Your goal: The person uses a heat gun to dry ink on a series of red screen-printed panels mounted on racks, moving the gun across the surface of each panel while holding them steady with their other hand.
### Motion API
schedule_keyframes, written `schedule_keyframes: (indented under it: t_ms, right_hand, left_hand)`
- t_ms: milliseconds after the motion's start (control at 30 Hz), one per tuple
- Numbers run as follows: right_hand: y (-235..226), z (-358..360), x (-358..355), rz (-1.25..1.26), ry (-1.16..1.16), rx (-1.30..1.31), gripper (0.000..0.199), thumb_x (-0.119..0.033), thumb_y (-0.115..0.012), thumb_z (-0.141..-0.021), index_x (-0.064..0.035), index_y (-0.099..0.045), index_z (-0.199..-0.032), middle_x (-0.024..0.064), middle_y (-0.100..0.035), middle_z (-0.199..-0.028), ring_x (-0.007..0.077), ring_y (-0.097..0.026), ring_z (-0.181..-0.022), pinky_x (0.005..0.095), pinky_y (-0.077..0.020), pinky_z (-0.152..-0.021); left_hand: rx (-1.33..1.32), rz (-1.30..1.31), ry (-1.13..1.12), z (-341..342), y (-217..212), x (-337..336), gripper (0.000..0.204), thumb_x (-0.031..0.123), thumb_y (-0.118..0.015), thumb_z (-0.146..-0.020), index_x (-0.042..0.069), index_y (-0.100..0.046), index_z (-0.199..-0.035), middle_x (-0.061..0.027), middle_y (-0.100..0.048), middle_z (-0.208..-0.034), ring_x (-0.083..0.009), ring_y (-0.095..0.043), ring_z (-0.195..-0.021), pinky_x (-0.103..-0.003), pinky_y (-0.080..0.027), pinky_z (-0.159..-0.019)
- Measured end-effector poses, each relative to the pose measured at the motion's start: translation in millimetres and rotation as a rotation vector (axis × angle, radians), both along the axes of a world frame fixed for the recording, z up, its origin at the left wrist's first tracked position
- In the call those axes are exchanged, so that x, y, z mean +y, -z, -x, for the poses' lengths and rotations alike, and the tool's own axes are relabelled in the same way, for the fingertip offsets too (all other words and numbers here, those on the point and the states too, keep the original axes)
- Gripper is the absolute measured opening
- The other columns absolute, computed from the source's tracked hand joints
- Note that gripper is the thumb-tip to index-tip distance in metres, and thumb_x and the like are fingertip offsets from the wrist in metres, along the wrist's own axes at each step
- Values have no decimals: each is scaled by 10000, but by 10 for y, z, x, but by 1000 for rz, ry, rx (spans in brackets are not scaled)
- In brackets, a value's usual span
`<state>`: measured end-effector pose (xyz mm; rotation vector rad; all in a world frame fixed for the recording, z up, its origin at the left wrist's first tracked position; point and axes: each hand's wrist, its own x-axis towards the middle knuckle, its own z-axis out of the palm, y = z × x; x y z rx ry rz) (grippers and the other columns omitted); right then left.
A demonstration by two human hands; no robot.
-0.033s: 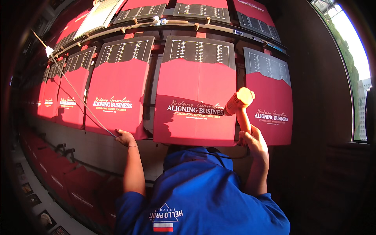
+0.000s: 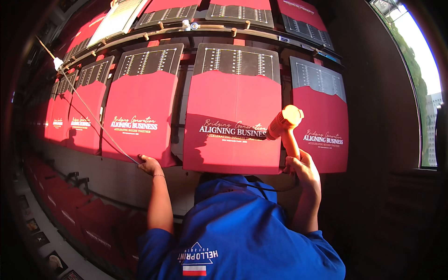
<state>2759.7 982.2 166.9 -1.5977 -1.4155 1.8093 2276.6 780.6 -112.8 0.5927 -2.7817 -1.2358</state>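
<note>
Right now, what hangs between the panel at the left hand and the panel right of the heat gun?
One red panel, head view; the heat gun points at it.

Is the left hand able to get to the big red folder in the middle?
Probably yes. The left hand rests at the bottom edge of the neighbouring red folder, gripping a thin cord. The middle red folder hangs just beside it with nothing between them, though the hand would likely need to release the cord.
</note>
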Motion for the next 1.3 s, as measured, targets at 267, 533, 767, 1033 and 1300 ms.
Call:
schedule_keyframes:
  t_ms: [267, 533, 767, 1033, 1300]
  right_hand:
    - [29, 131, -125, -64, 75, 6, 181, -185, -620, -890, -20, -580, -952, 34, -608, -713, 98, -576, -612, 243, -454, -555]
    - [5, 351, -355, -9, 70, 59, 244, -186, -643, -894, -2, -588, -1043, 39, -621, -772, 125, -602, -641, 248, -474, -595]
    - [59, 752, -671, 63, 4, 37, 275, -171, -661, -885, 7, -588, -1082, 28, -608, -747, 114, -615, -657, 253, -476, -586]
    - [54, 825, -734, 7, 125, 2, 193, -125, -625, -914, 17, -576, -1034, 44, -620, -733, 120, -620, -622, 251, -464, -537]
    - [93, 934, -740, -18, 79, 13, 197, -165, -633, -911, -9, -582, -1020, 39, -612, -742, 117, -615, -639, 250, -478, -560]
  left_hand:
    - [-6, -85, -5, -57, -80, 14, 677, 485, -486, -956, -118, -438, -1262, -336, -562, -1240, -438, -590, -1120, -481, -464, -955]
    - [24, -140, -1, -88, -85, 21, 656, 443, -512, -959, -134, -437, -1263, -348, -543, -1246, -441, -575, -1134, -476, -450, -970]
    - [0, -153, 13, -47, -18, -18, 630, 419, -527, -973, -151, -443, -1228, -361, -545, -1228, -452, -574, -1123, -475, -450, -961]
    - [52, -158, 51, -94, -52, -11, 641, 429, -527, -973, -158, -441, -1214, -378, -557, -1181, -457, -583, -1101, -477, -456, -950]
    - [16, -107, 76, -77, -35, -40, 683, 467, -511, -977, -161, -412, -1228, -387, -560, -1163, -466, -588, -1086, -485, -470, -926]
